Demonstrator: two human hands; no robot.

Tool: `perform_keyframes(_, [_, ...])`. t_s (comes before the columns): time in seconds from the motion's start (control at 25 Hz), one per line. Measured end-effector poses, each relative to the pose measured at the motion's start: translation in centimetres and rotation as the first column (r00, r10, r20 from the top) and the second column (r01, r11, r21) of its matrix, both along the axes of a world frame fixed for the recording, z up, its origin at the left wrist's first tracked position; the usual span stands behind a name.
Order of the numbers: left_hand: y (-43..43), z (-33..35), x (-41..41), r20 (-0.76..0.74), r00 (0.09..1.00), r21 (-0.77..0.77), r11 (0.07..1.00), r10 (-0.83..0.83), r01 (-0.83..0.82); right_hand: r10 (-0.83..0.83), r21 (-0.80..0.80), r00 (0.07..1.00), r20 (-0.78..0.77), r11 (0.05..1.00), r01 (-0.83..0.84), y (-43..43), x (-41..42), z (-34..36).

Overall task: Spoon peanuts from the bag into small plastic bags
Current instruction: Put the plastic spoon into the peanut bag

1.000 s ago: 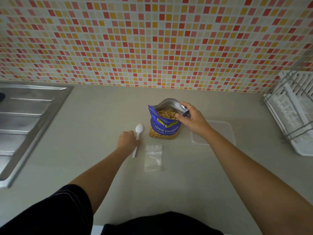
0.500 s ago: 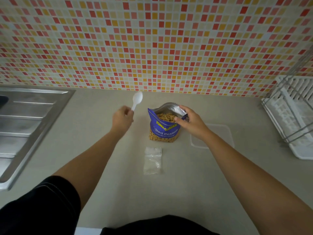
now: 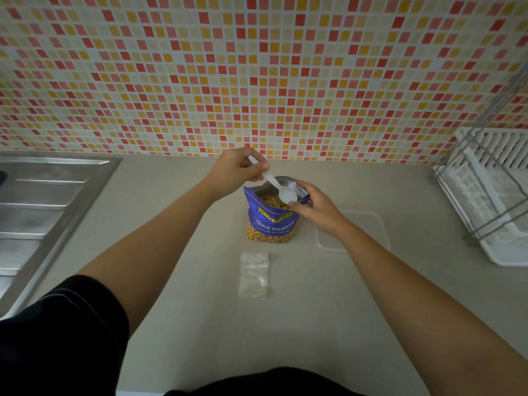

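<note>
Our left grip (image 3: 237,170) pinches the white plastic spoon (image 3: 285,193), seemingly empty, over the blue foil peanut bag (image 3: 271,224) whose rim our right grip (image 3: 317,208) pinches open, so next we dip.

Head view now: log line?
step: scoop | left hand: holds spoon, bowl at peanut bag mouth | right hand: pinches bag rim | small plastic bag: flat

The peanut bag (image 3: 271,221), a blue pouch with yellow lettering, stands upright with its top open and peanuts showing inside; the right hand (image 3: 314,207) pinches its right rim. The white plastic spoon (image 3: 278,187) slants bowl-down over the bag's mouth, its handle gripped by the left hand (image 3: 237,170). A small clear plastic bag (image 3: 254,274) lies flat nearer the person, apart from the pouch.
</note>
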State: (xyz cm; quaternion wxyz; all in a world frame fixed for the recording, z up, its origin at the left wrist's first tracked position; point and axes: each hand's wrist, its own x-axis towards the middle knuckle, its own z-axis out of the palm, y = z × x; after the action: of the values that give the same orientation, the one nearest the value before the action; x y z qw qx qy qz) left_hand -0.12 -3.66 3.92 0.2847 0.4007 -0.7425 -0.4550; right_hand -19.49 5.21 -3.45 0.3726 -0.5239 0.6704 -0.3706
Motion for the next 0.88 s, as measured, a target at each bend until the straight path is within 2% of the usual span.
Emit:
perform_keyframes(0.12, [0.0, 0.0, -0.6, 0.032, 0.998, -0.168, 0.984, 0.06, -0.054, 0.002, -0.016, 1.0, 0.008, 1.0, -0.002, 0.0, 0.0, -0.1])
perform_keyframes(0.2, [0.2, 0.0, -0.9, 0.149, 0.989, -0.27, 0.962, 0.011, 0.03, 0.003, -0.005, 1.0, 0.009, 1.0, -0.003, 0.0, 0.0, 0.0])
perform_keyframes(0.28, [0.3, -0.4, -1.3, 0.229, 0.973, -0.25, 0.965, -0.021, 0.08, 0.008, 0.003, 1.0, -0.003, 1.0, -0.008, 0.1, 0.1, 0.1])
perform_keyframes(0.4, [-0.2, -1.8, -2.0, 0.318, 0.944, -0.134, 0.99, 0.085, -0.044, 0.033, 0.01, 0.999, 0.02, 0.999, -0.033, 0.3, 0.3, 0.4])
perform_keyframes(0.44, [-0.3, -2.3, -2.1, 0.349, 0.927, -0.131, 0.987, 0.139, -0.098, 0.041, 0.007, 0.999, -0.011, 0.999, -0.041, 0.3, 0.5, 0.5])
perform_keyframes(0.52, [-0.2, -2.9, -2.1, 0.388, 0.893, -0.186, 0.969, 0.227, -0.165, 0.018, -0.045, 0.98, -0.196, 0.999, -0.027, 0.6, 0.9, 0.7])
perform_keyframes(0.6, [0.3, -3.1, -1.7, 0.333, 0.892, -0.272, 0.937, 0.306, -0.22, -0.095, -0.197, 0.925, -0.368, 0.98, 0.022, 1.7, 1.6, 0.6])
perform_keyframes(0.72, [3.1, -3.3, -0.1, 0.019, 0.922, -0.45, 0.826, 0.388, -0.338, -0.232, -0.437, 0.884, -0.406, 0.899, 0.035, 5.5, 2.8, -0.8])
perform_keyframes(0.8, [5.9, -5.0, 1.5, -0.053, 0.958, -0.518, 0.813, 0.281, -0.267, -0.166, -0.403, 0.886, -0.433, 0.915, -0.026, 8.2, 3.3, -3.1])
perform_keyframes(0.88, [8.0, -8.3, 3.0, 0.041, 0.987, -0.497, 0.86, 0.157, -0.117, -0.023, -0.237, 0.876, -0.481, 0.966, -0.104, 10.3, 3.9, -6.2])
